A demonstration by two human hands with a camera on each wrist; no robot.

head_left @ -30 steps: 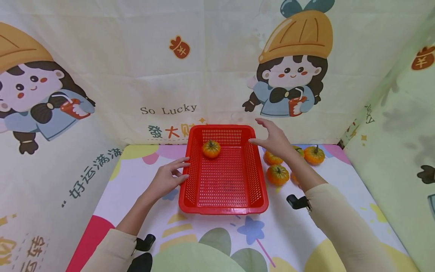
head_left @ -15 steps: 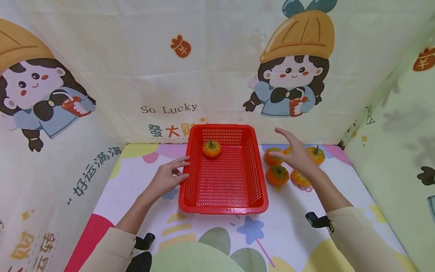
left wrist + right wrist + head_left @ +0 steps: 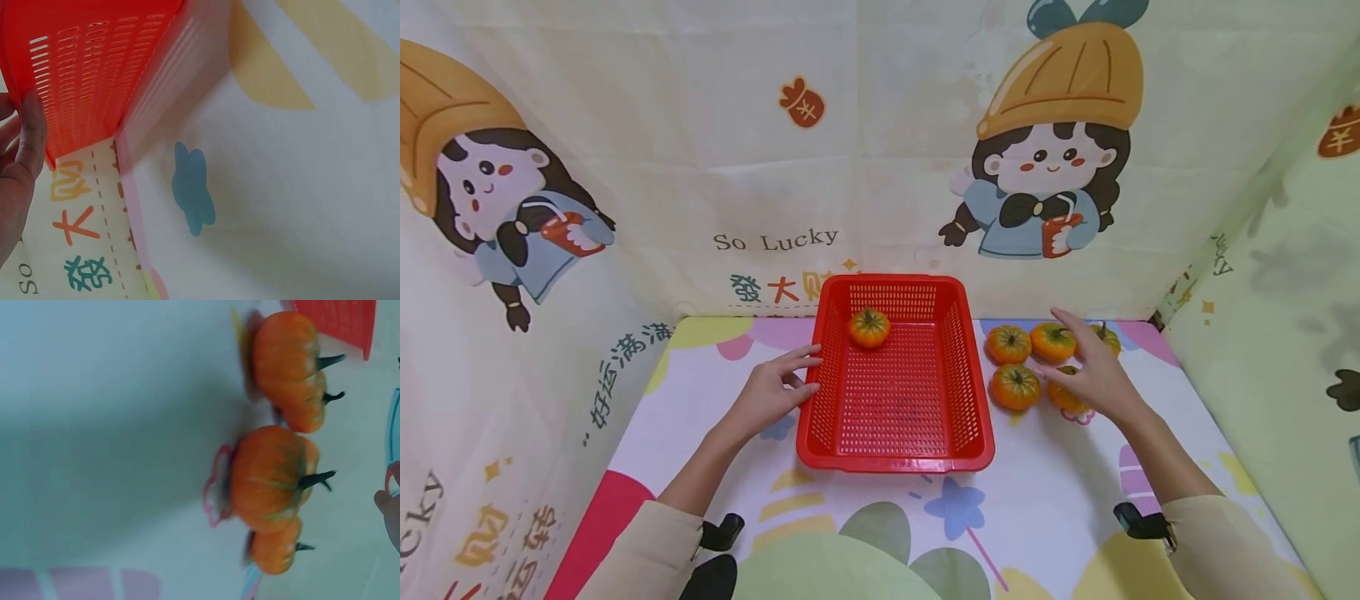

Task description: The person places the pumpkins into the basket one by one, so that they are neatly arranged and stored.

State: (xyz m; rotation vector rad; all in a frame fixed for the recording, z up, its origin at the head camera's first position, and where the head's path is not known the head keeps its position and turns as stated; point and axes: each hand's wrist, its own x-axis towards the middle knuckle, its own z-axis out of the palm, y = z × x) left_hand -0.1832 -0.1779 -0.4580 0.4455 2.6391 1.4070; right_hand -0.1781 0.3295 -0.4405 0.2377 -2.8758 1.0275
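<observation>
A red plastic basket [image 3: 891, 467] stands on the table, with one small orange pumpkin [image 3: 868, 328] at its far left inside. My left hand [image 3: 769, 393] rests its fingers on the basket's left rim; in the left wrist view, a finger [image 3: 32, 134] lies against the slotted wall. My right hand [image 3: 1097, 373], thumb and fingers spread, hovers over several small pumpkins [image 3: 1016, 387] right of the basket and holds nothing. It partly hides the far-right pumpkin [image 3: 1107, 337] and the near-right pumpkin [image 3: 1066, 398]. Dark stems show on the pumpkins [image 3: 269, 478] in the right wrist view.
A printed cloth [image 3: 955, 558] covers the table. Cartoon-printed fabric [image 3: 895, 167] hangs behind it and at both sides, close to the basket's far end. Both forearms wear wrist cameras, the left one [image 3: 722, 532] low near the table's front.
My right hand has moved right and nearer, from beside the basket's far right rim to above the pumpkins. My left hand and the basket have stayed where they were.
</observation>
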